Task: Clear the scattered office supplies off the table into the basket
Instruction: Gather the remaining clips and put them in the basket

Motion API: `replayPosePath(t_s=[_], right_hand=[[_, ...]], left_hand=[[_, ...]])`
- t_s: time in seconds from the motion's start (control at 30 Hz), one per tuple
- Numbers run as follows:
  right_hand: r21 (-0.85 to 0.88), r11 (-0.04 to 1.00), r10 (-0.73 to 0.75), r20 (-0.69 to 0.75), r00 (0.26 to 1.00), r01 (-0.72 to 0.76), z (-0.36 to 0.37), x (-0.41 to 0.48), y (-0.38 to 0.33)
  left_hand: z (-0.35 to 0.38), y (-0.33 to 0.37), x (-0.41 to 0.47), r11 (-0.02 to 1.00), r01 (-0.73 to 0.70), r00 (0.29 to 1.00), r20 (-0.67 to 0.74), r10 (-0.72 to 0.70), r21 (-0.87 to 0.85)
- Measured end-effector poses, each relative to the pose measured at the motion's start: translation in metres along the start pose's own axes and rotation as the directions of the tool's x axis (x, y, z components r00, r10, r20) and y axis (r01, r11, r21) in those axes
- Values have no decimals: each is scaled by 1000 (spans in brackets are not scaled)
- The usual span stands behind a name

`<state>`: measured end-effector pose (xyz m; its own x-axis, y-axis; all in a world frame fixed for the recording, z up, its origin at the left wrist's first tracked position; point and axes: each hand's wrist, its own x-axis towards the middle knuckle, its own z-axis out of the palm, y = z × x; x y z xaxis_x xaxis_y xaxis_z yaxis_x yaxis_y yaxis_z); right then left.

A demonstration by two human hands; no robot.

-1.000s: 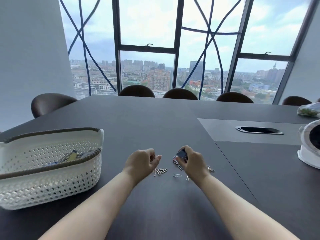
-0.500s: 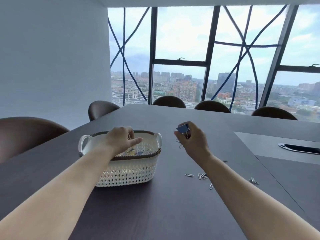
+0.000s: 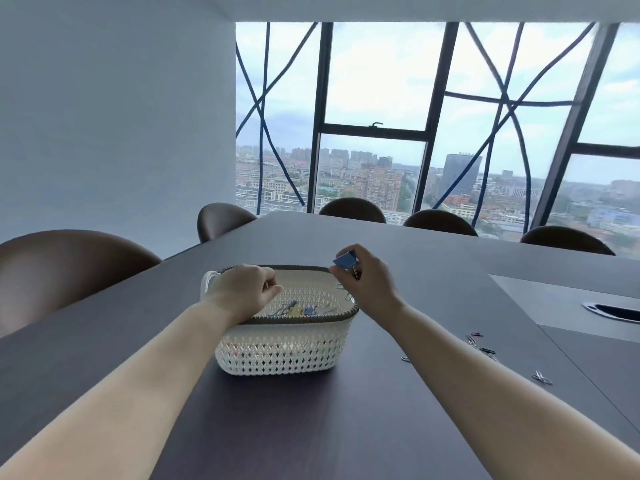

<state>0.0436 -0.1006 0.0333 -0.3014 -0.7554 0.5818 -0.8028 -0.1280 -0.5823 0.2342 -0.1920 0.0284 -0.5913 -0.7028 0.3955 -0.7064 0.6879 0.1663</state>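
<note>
Pinches blue binder clip (image 3: 345, 261) in right hand (image 3: 367, 282) fingers above basket (image 3: 277, 355); curls left hand (image 3: 242, 289) fingers, cannot tell round what

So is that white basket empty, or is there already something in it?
Not empty. A few coloured clips, blue and yellow among them, lie on the floor of the basket, well below its rim.

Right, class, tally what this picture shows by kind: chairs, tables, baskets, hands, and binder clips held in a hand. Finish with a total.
Chairs: 5
Table: 1
Basket: 1
Hands, left and right: 2
Binder clip, held in the right: 1
Total: 10
</note>
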Motion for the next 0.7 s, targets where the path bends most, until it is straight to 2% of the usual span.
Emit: replayPosePath(t_s=[0.07,0.13,0.23,0.4,0.53,0.7], right_hand=[[9,1000,-14,34,999,14,13,8,-7],[1,1000,-20,61,998,20,25,15,-12],[-66,998,3,85,996,3,43,21,-13],[-216,975,75,126,989,-47,51,19,-10],[-163,985,85,167,982,-58,50,19,-10],[-107,994,25,133,991,-10,44,10,-10]], left_hand=[[0,-8,-8,999,18,998,-66,-21,-46],[2,-10,-13,984,6,995,-93,-23,-177],[3,-18,-18,963,-4,989,-141,-35,-268],[17,-26,-34,974,52,962,-251,-108,-221],[34,-22,-39,979,41,936,-334,-107,-198],[34,-21,-35,983,67,936,-330,-121,-173]])
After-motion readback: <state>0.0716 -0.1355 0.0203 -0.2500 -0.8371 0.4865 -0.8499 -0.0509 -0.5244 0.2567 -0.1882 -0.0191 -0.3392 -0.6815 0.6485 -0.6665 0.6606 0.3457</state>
